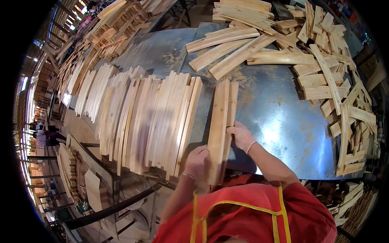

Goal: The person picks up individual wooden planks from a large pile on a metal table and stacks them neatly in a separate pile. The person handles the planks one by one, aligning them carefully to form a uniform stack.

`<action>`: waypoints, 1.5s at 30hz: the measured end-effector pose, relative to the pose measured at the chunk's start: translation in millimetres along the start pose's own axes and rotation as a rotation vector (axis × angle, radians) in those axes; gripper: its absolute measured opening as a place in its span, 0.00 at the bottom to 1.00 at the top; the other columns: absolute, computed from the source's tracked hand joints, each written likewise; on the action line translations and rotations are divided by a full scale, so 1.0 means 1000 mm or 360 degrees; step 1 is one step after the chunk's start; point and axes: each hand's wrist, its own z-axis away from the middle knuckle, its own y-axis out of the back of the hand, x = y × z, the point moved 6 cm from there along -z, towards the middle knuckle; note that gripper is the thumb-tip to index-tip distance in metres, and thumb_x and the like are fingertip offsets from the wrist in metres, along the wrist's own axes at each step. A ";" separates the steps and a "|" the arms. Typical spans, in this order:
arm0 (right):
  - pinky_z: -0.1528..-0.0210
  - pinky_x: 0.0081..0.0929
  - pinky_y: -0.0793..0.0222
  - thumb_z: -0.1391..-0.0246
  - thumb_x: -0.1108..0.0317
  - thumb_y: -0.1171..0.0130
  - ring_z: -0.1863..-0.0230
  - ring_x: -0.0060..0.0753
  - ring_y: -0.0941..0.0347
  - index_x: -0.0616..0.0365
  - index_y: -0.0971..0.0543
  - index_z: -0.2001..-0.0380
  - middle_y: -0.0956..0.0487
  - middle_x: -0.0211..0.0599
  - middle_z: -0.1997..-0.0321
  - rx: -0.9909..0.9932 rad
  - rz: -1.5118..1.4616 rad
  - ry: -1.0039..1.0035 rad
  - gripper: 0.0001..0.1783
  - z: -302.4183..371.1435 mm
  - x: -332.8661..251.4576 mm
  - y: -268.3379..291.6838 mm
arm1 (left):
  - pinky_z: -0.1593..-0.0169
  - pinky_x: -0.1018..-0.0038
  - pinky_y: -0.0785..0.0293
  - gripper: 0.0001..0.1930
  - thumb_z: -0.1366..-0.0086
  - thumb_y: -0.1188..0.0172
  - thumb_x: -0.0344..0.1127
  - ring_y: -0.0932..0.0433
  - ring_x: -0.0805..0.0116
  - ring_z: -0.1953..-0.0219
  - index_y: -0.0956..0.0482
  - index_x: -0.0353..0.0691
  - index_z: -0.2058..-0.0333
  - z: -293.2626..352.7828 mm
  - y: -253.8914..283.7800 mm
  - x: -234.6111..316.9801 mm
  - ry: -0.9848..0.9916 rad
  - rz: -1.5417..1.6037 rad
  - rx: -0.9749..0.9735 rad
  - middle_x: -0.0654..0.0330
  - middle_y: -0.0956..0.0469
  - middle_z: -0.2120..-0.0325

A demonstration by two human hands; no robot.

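Observation:
Two long pale wooden boards (219, 117) stand side by side in front of me, slightly tilted, their near ends by my apron. My left hand (197, 161) is closed on the left edge of the wider board, near its lower end. On the other side, my right hand (242, 137) grips the narrower board, its thumb and fingers pinching the edge. Both hands look covered by thin pale gloves. Left of the boards, a long row of similar planks (154, 121) stands packed on edge along the table.
The metal table (271, 97) carries sawdust patches. Loose boards (235, 48) lie at its far side, and a jumbled heap of short pieces (324, 85) lines the right. More stacked wood (109, 36) rises at the far left. A dark metal frame (117, 208) stands at the lower left.

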 end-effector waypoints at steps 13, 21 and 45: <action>0.50 0.26 0.26 0.40 0.65 0.30 0.53 0.27 0.24 0.61 0.40 0.23 0.21 0.33 0.44 -0.0245 0.0198 -0.0125 0.46 -0.009 0.000 -0.014 | 0.26 0.48 0.43 0.40 0.41 0.29 0.48 0.38 0.46 0.28 0.29 0.37 0.33 0.016 0.047 -0.014 -0.0788 -0.2151 0.0770 0.47 0.31 0.33; 0.29 0.46 0.35 0.43 0.47 0.39 0.31 0.56 0.30 0.56 0.26 0.34 0.26 0.53 0.31 0.2173 0.2059 0.0471 0.38 0.227 -0.252 0.362 | 0.27 0.47 0.42 0.40 0.40 0.34 0.46 0.37 0.36 0.28 0.32 0.35 0.31 0.015 -0.035 0.052 -0.0544 -0.2307 0.0451 0.39 0.34 0.31; 0.30 0.50 0.35 0.51 0.52 0.31 0.34 0.62 0.30 0.61 0.19 0.44 0.22 0.58 0.37 0.1492 0.2058 0.0613 0.33 0.249 -0.312 0.367 | 0.49 0.66 0.19 0.18 0.32 0.36 0.29 0.16 0.64 0.54 0.22 0.32 0.45 -0.060 -0.382 0.072 0.0473 0.0445 -0.0699 0.57 0.16 0.54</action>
